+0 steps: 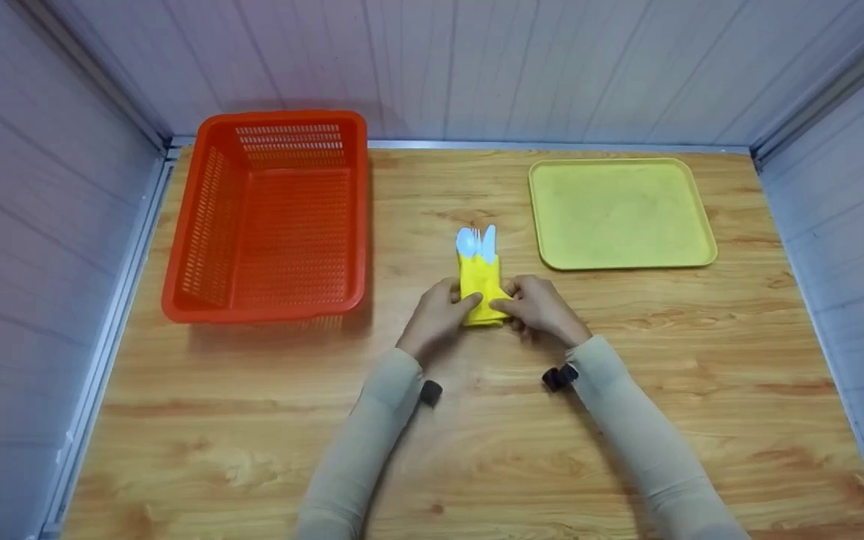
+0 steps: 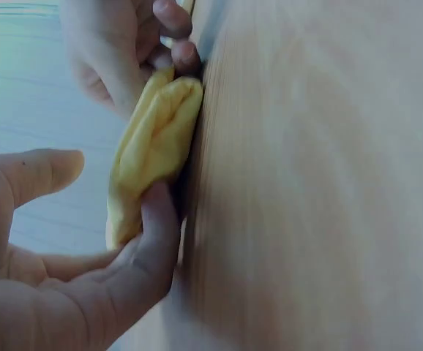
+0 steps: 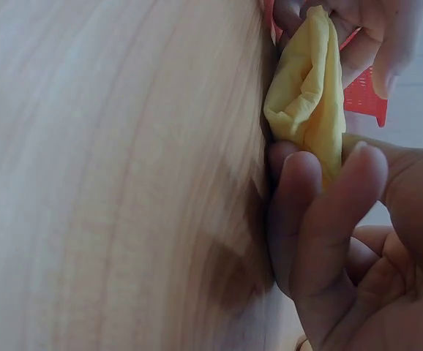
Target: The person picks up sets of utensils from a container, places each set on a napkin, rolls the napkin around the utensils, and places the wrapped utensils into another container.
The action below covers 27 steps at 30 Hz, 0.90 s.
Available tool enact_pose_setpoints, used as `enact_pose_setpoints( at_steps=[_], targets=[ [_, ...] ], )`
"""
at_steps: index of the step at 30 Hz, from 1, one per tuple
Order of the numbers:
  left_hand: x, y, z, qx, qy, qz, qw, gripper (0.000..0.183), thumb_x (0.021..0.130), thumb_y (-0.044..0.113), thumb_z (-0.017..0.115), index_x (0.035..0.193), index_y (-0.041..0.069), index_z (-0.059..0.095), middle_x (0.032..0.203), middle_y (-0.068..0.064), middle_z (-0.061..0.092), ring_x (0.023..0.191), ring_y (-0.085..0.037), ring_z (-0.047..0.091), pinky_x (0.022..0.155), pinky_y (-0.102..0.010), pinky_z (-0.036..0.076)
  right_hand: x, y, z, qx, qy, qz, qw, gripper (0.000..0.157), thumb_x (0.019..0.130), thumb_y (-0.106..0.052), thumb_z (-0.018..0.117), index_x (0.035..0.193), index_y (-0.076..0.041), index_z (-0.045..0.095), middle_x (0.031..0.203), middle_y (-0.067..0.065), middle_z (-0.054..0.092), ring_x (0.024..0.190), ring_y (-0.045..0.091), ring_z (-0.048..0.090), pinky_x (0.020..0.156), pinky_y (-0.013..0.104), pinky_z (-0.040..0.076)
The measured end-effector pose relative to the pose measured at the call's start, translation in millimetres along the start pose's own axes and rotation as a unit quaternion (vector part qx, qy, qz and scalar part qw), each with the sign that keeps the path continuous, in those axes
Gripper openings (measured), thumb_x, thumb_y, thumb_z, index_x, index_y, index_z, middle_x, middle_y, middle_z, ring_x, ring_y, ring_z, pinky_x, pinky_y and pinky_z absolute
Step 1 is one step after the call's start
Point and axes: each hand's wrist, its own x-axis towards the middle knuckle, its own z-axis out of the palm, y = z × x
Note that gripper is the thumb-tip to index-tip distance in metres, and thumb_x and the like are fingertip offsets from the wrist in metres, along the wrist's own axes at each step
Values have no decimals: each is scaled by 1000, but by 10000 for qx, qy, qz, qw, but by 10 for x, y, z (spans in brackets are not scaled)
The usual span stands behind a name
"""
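Observation:
A yellow cloth napkin (image 1: 479,285), folded into a narrow bundle, lies on the wooden table. From its far end stick out the white tops of a spoon (image 1: 466,242), a fork (image 1: 476,241) and a knife (image 1: 489,244); their lower parts are hidden in the cloth. My left hand (image 1: 434,315) has its fingers bent around the bundle's left edge. In the left wrist view its thumb (image 2: 47,174) stands raised off the napkin. On the other side, my right hand (image 1: 542,306) pinches the right edge between thumb and fingers.
An orange-red plastic basket (image 1: 361,225) with slotted sides stands at the back left. Toward the back right lies a yellow-green rectangular tray (image 1: 623,214). White panel walls enclose the wooden table (image 1: 492,457) at the back and both sides.

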Motion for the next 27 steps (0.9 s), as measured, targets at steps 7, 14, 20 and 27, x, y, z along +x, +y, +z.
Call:
enact_pose_setpoints(
  at_steps=[7, 14, 20, 27],
  targets=[
    [65, -36, 8, 152, -107, -62, 9998, 39, 95, 34, 66, 117, 2, 67, 96, -5, 66, 82, -16, 58, 72, -30, 49, 13, -7, 41, 195, -60, 96, 9997, 23, 97, -26, 68, 91, -4, 61, 67, 7, 68, 48, 16, 60, 42, 28, 48],
    [139, 57, 93, 452, -9, 10, 9990, 27, 91, 32, 71, 100, 6, 67, 83, -3, 60, 72, -14, 54, 62, -27, 45, -2, 2, -20, 310, -14, 120, 9994, 33, 95, -36, 70, 88, -5, 60, 65, 9, 67, 46, 16, 59, 42, 29, 50],
    [137, 52, 121, 222, 37, -38, 9997, 24, 90, 27, 72, 100, 5, 67, 83, -3, 61, 71, -14, 55, 61, -26, 46, -15, 13, -24, 478, -83, 138, 9987, 32, 95, -34, 70, 89, -4, 61, 67, 9, 68, 46, 16, 59, 42, 28, 50],
    [117, -47, 119, -520, -68, 137, 9985, 27, 91, 23, 70, 108, 1, 70, 90, -5, 69, 76, -14, 59, 69, -27, 49, -35, 55, -26, 815, -182, 40, 9965, 28, 96, -29, 69, 94, -2, 63, 67, 10, 68, 46, 16, 59, 42, 29, 49]
  ],
)
